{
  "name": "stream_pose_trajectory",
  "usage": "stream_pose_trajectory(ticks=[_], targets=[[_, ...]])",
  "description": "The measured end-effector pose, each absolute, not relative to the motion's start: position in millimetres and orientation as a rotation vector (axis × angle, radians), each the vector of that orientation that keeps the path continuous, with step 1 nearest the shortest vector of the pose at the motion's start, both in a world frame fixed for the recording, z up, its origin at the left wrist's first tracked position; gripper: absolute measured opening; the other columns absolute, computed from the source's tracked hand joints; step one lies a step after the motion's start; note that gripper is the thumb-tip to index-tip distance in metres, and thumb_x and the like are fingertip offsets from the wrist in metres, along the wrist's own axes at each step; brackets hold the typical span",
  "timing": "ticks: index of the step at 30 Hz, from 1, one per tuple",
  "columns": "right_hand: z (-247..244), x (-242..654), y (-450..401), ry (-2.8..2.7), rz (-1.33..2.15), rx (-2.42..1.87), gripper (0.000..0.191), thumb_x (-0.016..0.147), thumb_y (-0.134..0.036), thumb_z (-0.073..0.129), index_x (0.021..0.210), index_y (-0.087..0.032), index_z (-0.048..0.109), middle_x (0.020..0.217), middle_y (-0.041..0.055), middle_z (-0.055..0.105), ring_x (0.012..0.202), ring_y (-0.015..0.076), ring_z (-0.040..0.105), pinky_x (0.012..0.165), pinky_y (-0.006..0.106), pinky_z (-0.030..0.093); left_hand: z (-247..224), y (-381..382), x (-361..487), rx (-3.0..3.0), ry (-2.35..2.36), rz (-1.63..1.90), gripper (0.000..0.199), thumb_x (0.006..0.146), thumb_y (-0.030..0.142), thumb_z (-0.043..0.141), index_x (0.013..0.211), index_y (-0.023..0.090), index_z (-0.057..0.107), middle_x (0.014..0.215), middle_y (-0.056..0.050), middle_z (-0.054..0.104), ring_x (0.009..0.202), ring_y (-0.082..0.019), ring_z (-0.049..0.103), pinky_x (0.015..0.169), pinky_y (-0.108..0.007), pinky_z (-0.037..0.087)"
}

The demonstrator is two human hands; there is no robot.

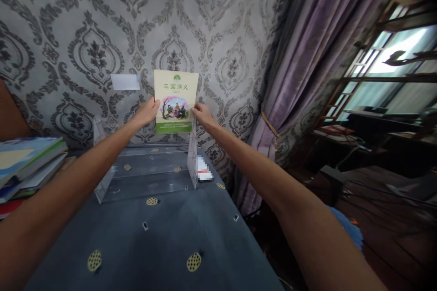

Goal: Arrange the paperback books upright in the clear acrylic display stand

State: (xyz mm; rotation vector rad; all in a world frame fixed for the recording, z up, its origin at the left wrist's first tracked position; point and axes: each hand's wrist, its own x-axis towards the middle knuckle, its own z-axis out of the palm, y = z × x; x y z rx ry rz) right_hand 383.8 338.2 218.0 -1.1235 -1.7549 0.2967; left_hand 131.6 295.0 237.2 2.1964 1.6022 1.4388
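A book (176,86) with a pale yellow cover, a picture of seated figures and a green band is held upright, its front facing me. My left hand (148,111) grips its left edge, fingers closed. On the opposite edge, my right hand (202,114) is closed around the book too. Below and around it stands a clear plastic rack (192,163) with transparent side panels and stepped shelves. The book's lower edge is near the rack's back; whether it touches a shelf I cannot tell.
A dark blue cloth with pineapple prints (167,232) covers the table. Stacked books (30,163) lie at the left. A small blurred white item (204,169) sits right of the rack. Purple curtain (300,54) hangs beyond the table's right edge, near wooden shelving (385,79).
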Motion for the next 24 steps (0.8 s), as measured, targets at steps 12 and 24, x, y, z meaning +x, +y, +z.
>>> stream_pose_trajectory(ticks=[12, 24], targets=[[215.9, 387.4, 327.5, -1.787, 0.284, -1.101, 0.024, 0.086, -0.035, 0.049, 0.1, -0.021, 0.065, 0.094, 0.0038, 0.069, 0.091, 0.0225, 0.063, 0.086, 0.035, 0.052, 241.5, 288.2, 132.7, 2.154, 1.713, 1.339, 0.037, 0.102, 0.041, 0.038, 0.109, 0.014, 0.063, 0.109, -0.017, 0.073, 0.111, -0.032, 0.068, 0.103, -0.045, 0.052], [213.3, 393.2, 316.2, -1.768, 0.258, -1.057, 0.03, 0.086, -0.038, 0.052, 0.103, -0.019, 0.068, 0.089, 0.0033, 0.071, 0.087, 0.0218, 0.064, 0.084, 0.035, 0.053, 246.4, 277.0, 131.9, 2.268, 1.651, 1.242, 0.042, 0.101, 0.043, 0.036, 0.116, 0.015, 0.063, 0.105, -0.015, 0.074, 0.106, -0.032, 0.068, 0.1, -0.045, 0.053]])
